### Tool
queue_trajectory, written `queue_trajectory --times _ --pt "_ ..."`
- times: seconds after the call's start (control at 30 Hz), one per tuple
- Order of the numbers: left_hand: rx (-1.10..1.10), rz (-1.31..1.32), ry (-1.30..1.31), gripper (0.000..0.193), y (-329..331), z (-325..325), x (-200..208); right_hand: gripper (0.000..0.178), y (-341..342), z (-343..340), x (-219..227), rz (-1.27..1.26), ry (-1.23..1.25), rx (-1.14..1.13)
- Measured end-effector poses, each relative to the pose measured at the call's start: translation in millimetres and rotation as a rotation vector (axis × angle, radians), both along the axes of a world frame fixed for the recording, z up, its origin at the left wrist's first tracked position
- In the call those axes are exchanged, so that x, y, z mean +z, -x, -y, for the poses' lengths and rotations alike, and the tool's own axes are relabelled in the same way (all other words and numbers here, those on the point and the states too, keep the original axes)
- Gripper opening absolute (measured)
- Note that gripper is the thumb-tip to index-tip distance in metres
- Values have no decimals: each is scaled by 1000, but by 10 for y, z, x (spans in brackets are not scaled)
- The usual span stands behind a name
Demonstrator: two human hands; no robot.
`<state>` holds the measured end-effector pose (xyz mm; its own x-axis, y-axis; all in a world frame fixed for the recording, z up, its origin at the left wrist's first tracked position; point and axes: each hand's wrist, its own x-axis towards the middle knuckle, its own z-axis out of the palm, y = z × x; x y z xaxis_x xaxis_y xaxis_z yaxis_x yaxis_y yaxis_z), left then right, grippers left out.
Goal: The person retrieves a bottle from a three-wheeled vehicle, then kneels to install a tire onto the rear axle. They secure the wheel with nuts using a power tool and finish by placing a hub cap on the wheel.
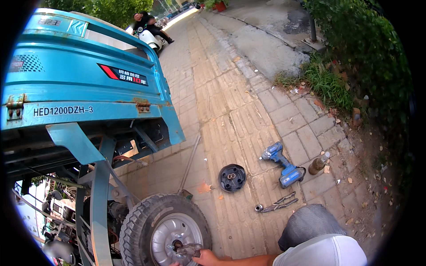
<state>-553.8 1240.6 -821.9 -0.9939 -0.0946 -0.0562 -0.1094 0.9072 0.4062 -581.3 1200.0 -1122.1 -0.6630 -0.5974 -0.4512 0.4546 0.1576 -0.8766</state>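
Right hand (pixel 206 257) at wheel (pixel 163 233); left hand (pixel 175 264) mostly cut off

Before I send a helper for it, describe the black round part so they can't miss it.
Find the blue vehicle, then its wheel, lower left. Between that wheel and the blue drill, the black round part lies on the paving. It is a disc, unlike the drill, with a brown centre, not silver like the wheel's.

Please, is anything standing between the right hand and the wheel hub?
Only a greyish object, too unclear to name, shows between the right hand and the wheel hub; nothing else visible blocks the way.
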Motion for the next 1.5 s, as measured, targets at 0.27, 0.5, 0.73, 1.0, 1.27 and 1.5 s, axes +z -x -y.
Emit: queue_trajectory --times 0.27,0.5,0.73,1.0,1.27,1.5 --pt "-2 17 -218 46 156 95 -414 38 -125 51 -283 -122 148 -299" --pt "-44 33 -236 44 192 73 -498 38 -102 118 -404 -359 134 -366" --pt "43 67 -290 44 161 42 -469 37 -105 202 -380 -344 131 -395" --pt "54 107 -279 45 191 25 -470 36 -93 103 -234 -229 137 -389" --pt "40 134 -283 45 266 -51 -437 33 21 1 -92 -252 -44 -263" --pt "42 152 -282 44 292 -58 -499 36 72 6 -137 -314 -3 -283"
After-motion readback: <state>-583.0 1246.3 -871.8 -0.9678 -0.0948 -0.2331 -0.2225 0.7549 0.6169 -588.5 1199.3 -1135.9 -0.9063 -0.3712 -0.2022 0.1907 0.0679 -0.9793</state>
